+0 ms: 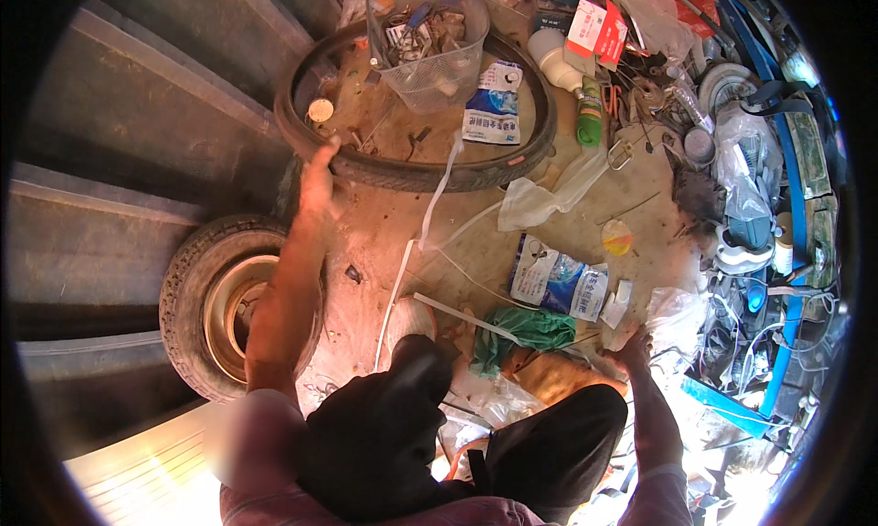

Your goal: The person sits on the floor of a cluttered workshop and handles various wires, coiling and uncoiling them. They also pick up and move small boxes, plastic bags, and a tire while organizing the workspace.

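Observation:
My left hand (320, 183) grips the near left part of a black rubber tire (439, 176), with a digit lapped over its tread. The tire lies as a ring on the dirty floor. Within the ring are a printed plastic packet (492, 107) and a round tin or lid (320, 110). A clear mesh-sided plastic basket (439, 80) of small metal parts covers part of the far side. My right hand (631, 351) is low beside my right knee, close to a white plastic bag (675, 317). Its fingers are partly in shadow, so whether it holds anything cannot be told.
A small wheel with a tire (185, 306) leans by the corrugated metal wall (151, 94). Another printed packet (559, 279), a green plastic bag (528, 330) and white straps (396, 299) lie before me. A bulb (554, 56), a green can (588, 118) and a cluttered blue frame (796, 203) are at right.

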The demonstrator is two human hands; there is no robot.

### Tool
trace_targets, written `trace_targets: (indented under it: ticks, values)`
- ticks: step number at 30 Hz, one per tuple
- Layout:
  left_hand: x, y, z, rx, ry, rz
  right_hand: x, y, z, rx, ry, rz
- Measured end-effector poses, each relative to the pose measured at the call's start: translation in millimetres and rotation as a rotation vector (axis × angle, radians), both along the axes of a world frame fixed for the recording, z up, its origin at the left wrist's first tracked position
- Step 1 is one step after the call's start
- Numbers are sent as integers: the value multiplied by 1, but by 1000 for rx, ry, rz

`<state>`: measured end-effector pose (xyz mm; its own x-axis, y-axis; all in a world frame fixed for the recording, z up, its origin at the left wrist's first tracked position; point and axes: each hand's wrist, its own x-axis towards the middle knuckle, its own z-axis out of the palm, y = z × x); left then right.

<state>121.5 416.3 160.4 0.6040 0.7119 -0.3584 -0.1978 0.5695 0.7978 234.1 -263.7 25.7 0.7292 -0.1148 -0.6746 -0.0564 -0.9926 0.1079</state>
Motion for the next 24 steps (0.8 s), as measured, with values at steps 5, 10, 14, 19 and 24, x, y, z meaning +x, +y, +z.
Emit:
trace_targets:
  ticks: [5, 10, 14, 19, 24]
  values:
    - [44, -23, 95, 493, -7, -130, -1, 3, 9, 8, 1, -10]
    - [68, -92, 152, 817, 84, -344, 0, -3, -2, 19, -60, 26]
    - [54, -155, 153, 1029, 130, -445, 0, -19, -22, 121, -39, 61]
    - [45, -206, 132, 721, 73, -605, -6, -28, -29, 35, 4, 32]
    - [62, -203, 144, 575, -273, -357, -4, -6, -7, -65, -35, 97]
